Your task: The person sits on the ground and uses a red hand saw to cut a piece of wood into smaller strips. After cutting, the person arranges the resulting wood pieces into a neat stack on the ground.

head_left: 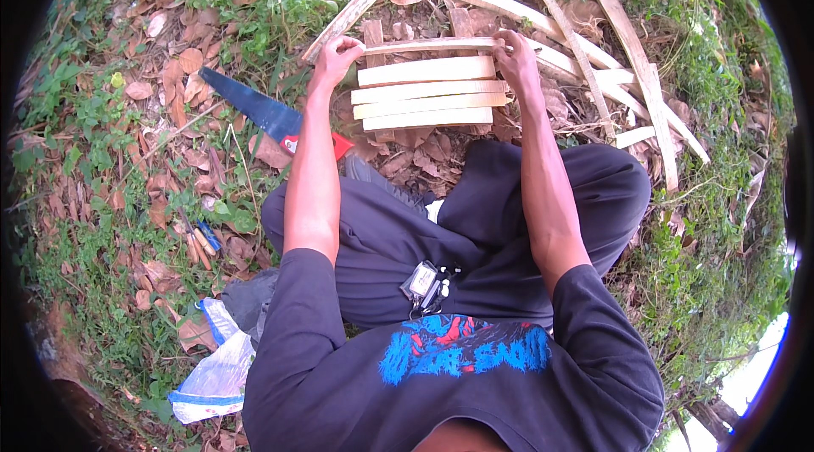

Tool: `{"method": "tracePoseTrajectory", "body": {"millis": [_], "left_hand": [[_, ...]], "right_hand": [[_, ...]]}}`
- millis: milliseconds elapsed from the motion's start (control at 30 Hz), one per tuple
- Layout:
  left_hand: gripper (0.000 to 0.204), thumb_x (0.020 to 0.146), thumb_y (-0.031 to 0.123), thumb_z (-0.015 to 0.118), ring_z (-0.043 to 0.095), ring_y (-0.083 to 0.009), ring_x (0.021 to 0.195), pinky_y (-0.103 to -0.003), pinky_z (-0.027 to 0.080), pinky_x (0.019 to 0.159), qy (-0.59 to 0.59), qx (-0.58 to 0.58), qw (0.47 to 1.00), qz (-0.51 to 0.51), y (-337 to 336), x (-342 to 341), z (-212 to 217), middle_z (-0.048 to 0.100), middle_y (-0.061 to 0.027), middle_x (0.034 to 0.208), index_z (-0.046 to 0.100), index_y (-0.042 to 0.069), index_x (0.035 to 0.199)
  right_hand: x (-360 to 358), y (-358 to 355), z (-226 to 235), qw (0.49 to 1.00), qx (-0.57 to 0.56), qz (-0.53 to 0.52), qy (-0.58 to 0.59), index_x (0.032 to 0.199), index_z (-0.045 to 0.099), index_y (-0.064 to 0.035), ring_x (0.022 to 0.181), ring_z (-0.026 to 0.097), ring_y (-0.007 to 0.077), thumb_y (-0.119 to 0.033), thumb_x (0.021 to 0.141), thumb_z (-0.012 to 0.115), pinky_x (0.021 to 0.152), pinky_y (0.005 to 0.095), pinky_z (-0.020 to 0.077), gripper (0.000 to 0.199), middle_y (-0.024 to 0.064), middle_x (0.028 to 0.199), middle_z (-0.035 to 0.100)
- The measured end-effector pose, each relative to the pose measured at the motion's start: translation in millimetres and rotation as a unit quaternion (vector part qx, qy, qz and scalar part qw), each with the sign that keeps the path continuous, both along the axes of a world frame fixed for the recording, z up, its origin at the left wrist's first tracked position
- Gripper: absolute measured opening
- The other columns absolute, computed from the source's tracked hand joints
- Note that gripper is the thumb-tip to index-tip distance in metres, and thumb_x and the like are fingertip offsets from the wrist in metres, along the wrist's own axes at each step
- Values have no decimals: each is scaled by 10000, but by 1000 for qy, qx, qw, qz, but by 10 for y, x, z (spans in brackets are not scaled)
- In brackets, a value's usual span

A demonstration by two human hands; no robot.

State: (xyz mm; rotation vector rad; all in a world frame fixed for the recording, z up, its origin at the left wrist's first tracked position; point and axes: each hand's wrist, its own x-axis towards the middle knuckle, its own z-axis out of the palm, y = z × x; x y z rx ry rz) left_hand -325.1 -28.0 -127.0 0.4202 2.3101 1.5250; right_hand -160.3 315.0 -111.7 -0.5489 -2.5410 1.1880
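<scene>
Between my two hands runs a thin wooden slat (428, 45), seen nearly edge-on. My left hand (341, 55) pinches its left end, and my right hand (514, 53) has its fingers closed on the right end. Just nearer to me lie several pale wooden slats (426, 71) side by side, crosswise over two brownish wooden strips (373, 31) that show beyond the held slat. How the slats are joined to the strips, if at all, I cannot tell.
A handsaw (254, 107) with a dark blade and red handle lies left of my left forearm. Long wooden strips (593, 19) are scattered at the far right. Small hand tools (200, 244) and a plastic bag (216, 367) rest on the leafy ground at left.
</scene>
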Motion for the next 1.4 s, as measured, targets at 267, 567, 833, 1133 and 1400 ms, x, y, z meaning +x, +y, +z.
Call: {"method": "tracePoseTrajectory", "body": {"millis": [267,567,833,1133,1400], "left_hand": [[356,814,375,713,598,-129,666,-307,473,657,62,-142,988,-7,-102,-83,-118,671,-62,730,700,21,856],[438,800,450,683,653,-286,737,-377,494,712,91,-195,974,64,-25,12,-117,676,-155,746,695,12,787],[429,793,454,693,643,-235,715,-354,489,686,48,-245,968,6,-16,-19,-47,677,-125,756,695,25,810],[287,765,297,794,564,-85,711,-260,452,667,-24,-55,997,-38,-186,-50,-45,652,2,781,709,47,879],[269,743,279,799,565,-97,708,-268,443,660,-31,-84,994,-55,-180,-72,-38,655,-15,773,714,49,855]], "right_hand": [[-16,-22,68,998,-8,-5,-55,1117,647,-73,951,633,326,-273,917,602,849,420,496,286,192,1015,651],[-10,-43,42,998,38,-5,-52,1096,640,-69,979,620,340,-275,860,646,875,433,488,313,195,996,629],[-4,16,14,997,33,-2,-76,1085,630,-65,972,631,332,-233,833,664,867,425,503,305,200,1029,631],[-13,36,39,994,-65,-14,-88,1048,662,-11,837,677,276,-272,838,650,775,375,527,336,181,964,668],[-21,98,-119,995,-43,-7,-85,1014,658,8,900,647,323,-286,806,659,840,398,498,360,203,940,665]]}}
